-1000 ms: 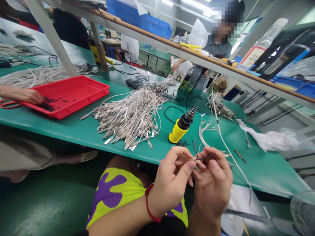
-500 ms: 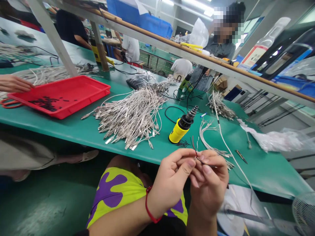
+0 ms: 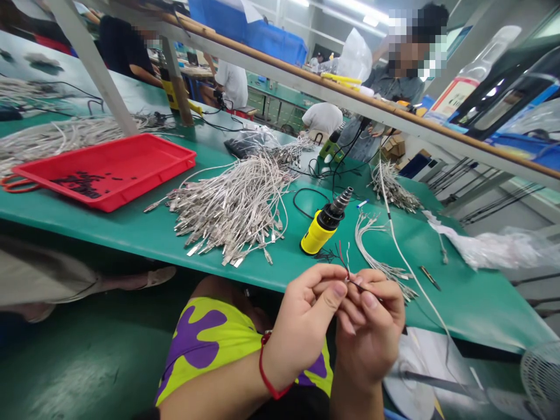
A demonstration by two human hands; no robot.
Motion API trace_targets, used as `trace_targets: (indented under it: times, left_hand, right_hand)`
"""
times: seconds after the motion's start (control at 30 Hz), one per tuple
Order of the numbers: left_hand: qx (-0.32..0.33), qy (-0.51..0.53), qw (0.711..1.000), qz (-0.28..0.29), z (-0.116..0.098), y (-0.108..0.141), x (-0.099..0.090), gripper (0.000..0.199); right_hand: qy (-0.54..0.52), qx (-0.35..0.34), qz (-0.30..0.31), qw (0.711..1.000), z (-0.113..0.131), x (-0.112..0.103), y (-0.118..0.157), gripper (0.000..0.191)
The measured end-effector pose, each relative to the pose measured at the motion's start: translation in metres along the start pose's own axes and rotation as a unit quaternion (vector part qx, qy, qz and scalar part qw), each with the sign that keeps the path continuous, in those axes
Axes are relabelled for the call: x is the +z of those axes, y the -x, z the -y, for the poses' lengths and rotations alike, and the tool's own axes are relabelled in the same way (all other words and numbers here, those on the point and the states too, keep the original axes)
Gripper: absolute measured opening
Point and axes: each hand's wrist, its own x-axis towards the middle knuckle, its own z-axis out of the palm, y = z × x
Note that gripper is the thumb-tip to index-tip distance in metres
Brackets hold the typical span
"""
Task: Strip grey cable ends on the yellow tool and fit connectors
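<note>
Left hand (image 3: 308,318) and right hand (image 3: 371,326) pinch thin red-black-white wires (image 3: 343,261) over green tabletop's (image 3: 476,297) near edge. Probably light, limp; hold insulation, not tips.

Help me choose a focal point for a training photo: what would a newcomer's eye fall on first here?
Probably the bright yellow cylindrical tool with its stepped metal nozzle, standing on the green tabletop beyond the bare left hand and right hand, which pinch thin red, white and dark strands. Left of the tool sprawls a heap of whitish cables with silvery plugs, then a shallow red plastic tray holding small black pieces.
</note>
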Motion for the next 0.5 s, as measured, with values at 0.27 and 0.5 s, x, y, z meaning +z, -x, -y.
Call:
trace_targets:
  times: [0.27,0.5]
  left_hand:
    - [0.002,0.0,1.0,-0.001,0.0011,-0.0015,0.0005,0.026]
    - [0.005,-0.006,1.0,-0.001,0.0013,0.0015,0.0024,0.027]
  right_hand:
    - [-0.001,0.002,-0.01,1.0,-0.0009,-0.0019,0.0014,0.007]
    - [0.002,-0.003,-0.011,1.0,0.0004,0.0003,0.0024,0.004]
